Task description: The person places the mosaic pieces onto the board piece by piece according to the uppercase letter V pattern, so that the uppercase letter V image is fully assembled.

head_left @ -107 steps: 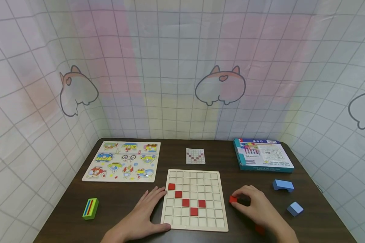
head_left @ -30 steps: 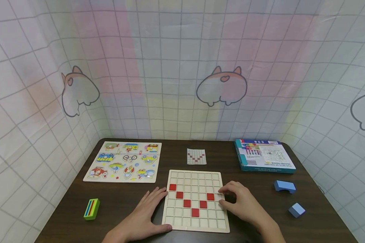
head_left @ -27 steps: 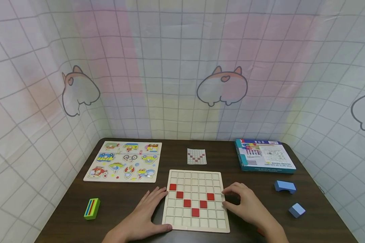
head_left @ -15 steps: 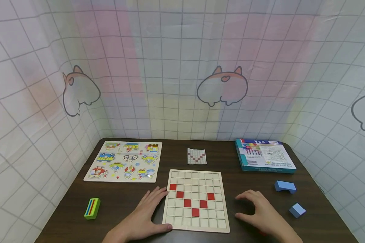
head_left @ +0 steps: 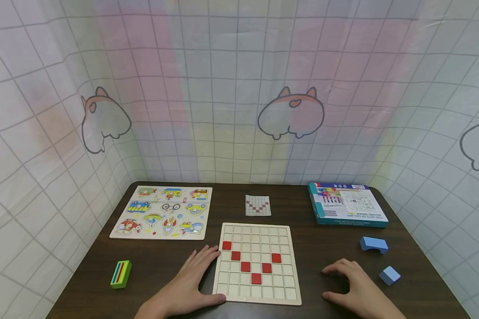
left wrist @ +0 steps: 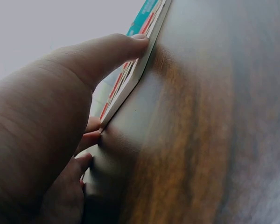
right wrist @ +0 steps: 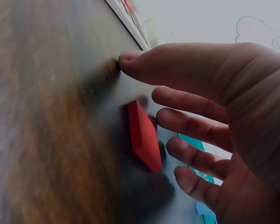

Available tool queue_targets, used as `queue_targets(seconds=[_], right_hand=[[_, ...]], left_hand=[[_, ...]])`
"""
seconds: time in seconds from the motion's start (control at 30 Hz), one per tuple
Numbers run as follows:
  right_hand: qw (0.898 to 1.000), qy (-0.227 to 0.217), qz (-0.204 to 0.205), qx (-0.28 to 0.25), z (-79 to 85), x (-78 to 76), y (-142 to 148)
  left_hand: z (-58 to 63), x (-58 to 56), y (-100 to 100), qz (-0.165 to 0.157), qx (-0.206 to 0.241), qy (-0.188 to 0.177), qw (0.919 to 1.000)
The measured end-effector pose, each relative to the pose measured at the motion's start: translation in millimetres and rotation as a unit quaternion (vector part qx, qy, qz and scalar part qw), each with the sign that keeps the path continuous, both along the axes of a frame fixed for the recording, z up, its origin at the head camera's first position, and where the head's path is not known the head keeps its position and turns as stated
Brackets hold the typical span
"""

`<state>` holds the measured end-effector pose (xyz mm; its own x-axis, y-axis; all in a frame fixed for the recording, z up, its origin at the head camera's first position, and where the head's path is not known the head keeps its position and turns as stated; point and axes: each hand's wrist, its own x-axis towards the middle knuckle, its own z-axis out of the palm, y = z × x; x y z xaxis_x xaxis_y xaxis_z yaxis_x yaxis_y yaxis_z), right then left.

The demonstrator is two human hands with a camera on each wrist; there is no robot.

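My left hand lies spread with its fingers and thumb touching the left edge and lower left corner of a pale grid board. Several red squares, one of them a red square tile at the right, form a lopsided V in the grid. My right hand hovers low over the table to the right of the board, thumb and fingers apart and holding nothing. In the right wrist view a flat red block lies on the table just beside its fingertips; the hand hides this block in the head view.
Behind the board lies a small pattern card. A picture puzzle board is at the back left, a teal box at the back right. A green striped block lies left; a blue arch block and blue block lie right.
My right hand set a red tile into the grid's right side, let go, then drew back rightward and toward me with the fingers parted. The left hand has kept its place.
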<state>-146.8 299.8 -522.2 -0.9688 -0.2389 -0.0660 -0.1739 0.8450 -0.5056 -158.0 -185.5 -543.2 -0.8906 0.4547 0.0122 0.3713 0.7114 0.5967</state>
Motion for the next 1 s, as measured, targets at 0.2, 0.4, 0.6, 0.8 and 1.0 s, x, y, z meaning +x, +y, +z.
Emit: queue_targets(seconds=[0.2,0.4,0.6,0.8,1.0], right_hand=[[1.000,-0.019,-0.012,-0.003,0.1,3.4,6.2],[1.000,-0.020,-0.017,0.006,-0.8,5.8,13.7],[0.999,-0.044,-0.019,0.005,-2.0,7.2,23.7],[0.995,-0.094,-0.014,-0.022,-1.6,11.0,38.4],[0.993,-0.107,-0.013,-0.035,-3.1,17.3,47.6]], left_hand=[[-1.0,-0.9,0.6,0.005,-0.002,-0.011,0.9999],[-2.9,-2.8,1.1,0.010,-0.010,-0.021,0.9997],[-4.3,-2.1,0.9,0.011,-0.009,-0.027,0.9995],[-2.0,-1.9,0.9,0.009,-0.006,-0.029,0.9995],[-0.3,-2.4,0.7,0.009,-0.007,-0.027,0.9996]])
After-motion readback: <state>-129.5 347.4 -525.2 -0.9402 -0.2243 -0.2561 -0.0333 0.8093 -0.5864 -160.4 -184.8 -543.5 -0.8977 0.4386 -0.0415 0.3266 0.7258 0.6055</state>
